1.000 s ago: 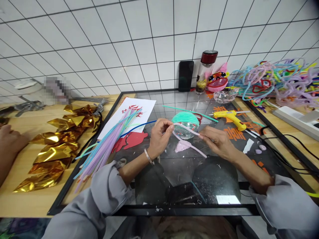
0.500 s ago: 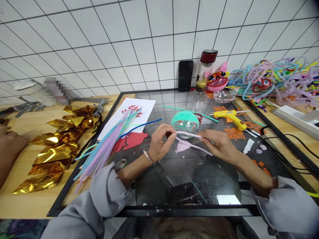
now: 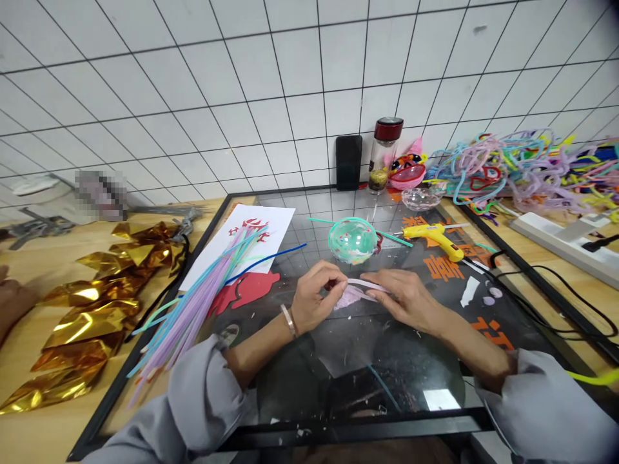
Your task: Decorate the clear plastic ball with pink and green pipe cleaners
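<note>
A pale lilac pipe cleaner (image 3: 363,282) stretches between my two hands above the glass tabletop. My left hand (image 3: 316,298) pinches it between thumb and fingertips. Thumb and fingers of my right hand (image 3: 411,299) close on the same strand from the other side. Just below the strand, a small lilac triangular piece (image 3: 349,297), wound from pipe cleaner, hangs partly hidden behind the left fingers. Beyond the hands sits a clear bowl-like shell with green coils (image 3: 353,240).
Lilac and blue pipe cleaners (image 3: 198,309) lie left, across white paper (image 3: 261,222) and a red cutout (image 3: 251,290). A yellow glue gun (image 3: 432,237) rests right, near black cables. Behind stand a phone (image 3: 349,162) and bottle (image 3: 385,154). Another person's hand (image 3: 14,299) is beside gold foil (image 3: 82,322).
My right hand has slid closer to my left along the pipe cleaner. The loose lower end no longer shows beneath the right hand. The whole view has shifted a little.
</note>
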The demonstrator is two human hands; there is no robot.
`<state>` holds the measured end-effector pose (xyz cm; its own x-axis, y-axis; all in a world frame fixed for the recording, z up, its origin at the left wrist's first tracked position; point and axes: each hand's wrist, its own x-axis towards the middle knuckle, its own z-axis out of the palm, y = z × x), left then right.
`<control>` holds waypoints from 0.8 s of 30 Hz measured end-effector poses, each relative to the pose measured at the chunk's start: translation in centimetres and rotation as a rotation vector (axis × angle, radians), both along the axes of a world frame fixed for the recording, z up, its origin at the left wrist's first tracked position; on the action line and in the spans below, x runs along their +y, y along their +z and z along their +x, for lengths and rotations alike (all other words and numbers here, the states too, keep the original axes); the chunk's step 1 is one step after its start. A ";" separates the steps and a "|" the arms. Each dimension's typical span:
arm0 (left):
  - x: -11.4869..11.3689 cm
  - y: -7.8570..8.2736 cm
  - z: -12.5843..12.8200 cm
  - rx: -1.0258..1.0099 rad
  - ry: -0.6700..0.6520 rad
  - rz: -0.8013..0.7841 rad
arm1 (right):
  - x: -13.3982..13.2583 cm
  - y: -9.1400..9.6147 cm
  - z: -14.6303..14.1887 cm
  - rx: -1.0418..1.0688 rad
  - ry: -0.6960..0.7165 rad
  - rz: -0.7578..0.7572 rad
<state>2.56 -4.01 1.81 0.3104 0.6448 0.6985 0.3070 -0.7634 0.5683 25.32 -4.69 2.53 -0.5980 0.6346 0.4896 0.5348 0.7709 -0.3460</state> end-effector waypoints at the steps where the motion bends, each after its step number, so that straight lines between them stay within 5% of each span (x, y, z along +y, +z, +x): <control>1: 0.0 0.0 0.1 0.000 -0.008 0.001 | -0.1 0.0 -0.2 -0.002 0.008 -0.004; 10: 0.4 0.1 0.6 -0.066 0.029 -0.013 | -0.4 -0.5 -0.8 0.010 -0.009 -0.099; 18: 0.7 0.6 1.4 -0.126 0.064 -0.054 | -0.4 0.2 -1.1 0.203 -0.044 -0.342; 24: 1.1 0.3 1.6 -0.135 0.114 -0.050 | -0.1 0.3 -1.5 0.267 -0.038 -0.341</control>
